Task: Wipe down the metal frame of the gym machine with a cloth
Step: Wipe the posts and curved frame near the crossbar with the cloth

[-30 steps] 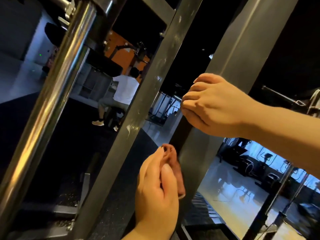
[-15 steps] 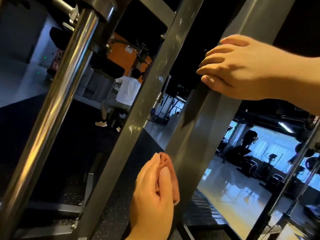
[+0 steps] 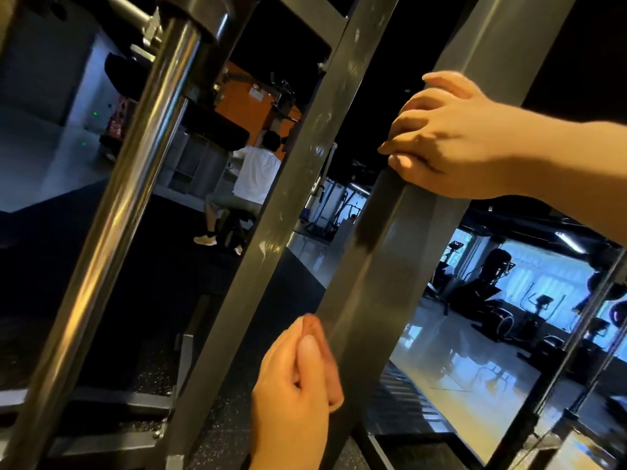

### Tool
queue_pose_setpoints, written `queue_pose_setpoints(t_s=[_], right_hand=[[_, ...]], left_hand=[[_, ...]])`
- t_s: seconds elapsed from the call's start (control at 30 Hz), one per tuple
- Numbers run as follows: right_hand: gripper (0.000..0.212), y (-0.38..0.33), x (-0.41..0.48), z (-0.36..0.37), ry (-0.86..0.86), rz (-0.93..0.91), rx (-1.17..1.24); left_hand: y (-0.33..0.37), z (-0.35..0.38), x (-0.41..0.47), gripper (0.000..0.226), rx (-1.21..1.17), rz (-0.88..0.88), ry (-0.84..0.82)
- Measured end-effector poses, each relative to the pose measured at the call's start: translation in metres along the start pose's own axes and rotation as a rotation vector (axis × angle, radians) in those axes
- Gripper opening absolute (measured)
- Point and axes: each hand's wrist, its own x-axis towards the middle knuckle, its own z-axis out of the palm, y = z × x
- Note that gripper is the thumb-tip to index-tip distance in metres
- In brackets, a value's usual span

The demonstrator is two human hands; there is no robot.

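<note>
The gym machine's wide grey metal post (image 3: pixel 383 283) slants up through the middle of the head view. My left hand (image 3: pixel 291 395) is at the bottom centre and pinches a folded pinkish cloth (image 3: pixel 334 385), holding it against the post's left edge. Higher up, my right hand (image 3: pixel 451 140) comes in from the right with its fingers curled over the same post's left edge. A narrower grey frame bar (image 3: pixel 281 215) runs parallel on the left.
A shiny chrome pole (image 3: pixel 112 215) rises at the far left under a black collar. Behind the frame, a person in a white shirt (image 3: pixel 254 178) sits at another machine. Exercise bikes (image 3: pixel 498 293) stand by the bright windows at the right. Black base rails lie on the floor.
My right hand has slid up the wide post from a second ago. My left hand with the cloth has stayed low against the post's edge.
</note>
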Motion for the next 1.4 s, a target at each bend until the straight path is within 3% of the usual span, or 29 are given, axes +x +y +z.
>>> queue_pose_setpoints(t_s=[0.07,0.13,0.17,0.23,0.27,0.4,0.57,0.73,0.97,1.07,1.23,1.33,1.4], right_hand=[[0.065,0.003,0.0,-0.005,-0.028,-0.017,0.01],[0.067,0.006,0.002,-0.013,-0.052,-0.042,-0.034],[0.068,0.011,0.003,-0.017,-0.052,-0.049,-0.076],[0.068,0.026,0.002,-0.024,-0.024,-0.027,-0.151],[0.068,0.034,0.002,-0.026,-0.005,0.007,-0.166],[0.067,0.043,0.0,-0.02,0.04,0.144,-0.11],[0.069,0.04,0.001,-0.017,0.016,0.16,-0.042],[0.062,0.072,0.004,-0.033,-0.032,0.085,-0.057],[0.074,0.081,0.019,-0.03,-0.016,0.203,-0.042],[0.063,0.077,0.019,-0.029,-0.014,0.246,0.065],[0.046,0.075,0.019,-0.035,-0.067,0.233,0.045],[0.046,0.077,0.015,-0.038,-0.046,0.237,0.137],[0.051,0.084,0.008,-0.04,-0.006,0.257,0.164]], left_hand=[[-0.03,-0.015,-0.012,0.032,0.037,-0.1,0.089],[-0.04,-0.015,-0.014,0.083,0.046,-0.081,0.072],[-0.031,-0.009,-0.01,0.085,0.019,-0.052,0.122],[0.0,0.007,0.004,0.053,-0.027,0.026,0.218],[0.02,0.016,0.014,0.049,-0.05,0.061,0.178],[0.087,0.04,0.054,0.068,-0.046,0.21,-0.034],[0.103,0.053,0.063,0.073,-0.043,0.317,-0.058],[0.129,0.063,0.085,0.066,-0.052,0.341,-0.068],[0.165,0.076,0.101,0.067,-0.055,0.39,-0.129],[0.172,0.084,0.105,0.051,-0.058,0.404,-0.114],[0.223,0.11,0.148,0.025,-0.02,0.526,-0.16],[0.225,0.111,0.149,0.022,-0.035,0.544,-0.166],[0.21,0.103,0.135,0.039,-0.009,0.542,-0.173]])
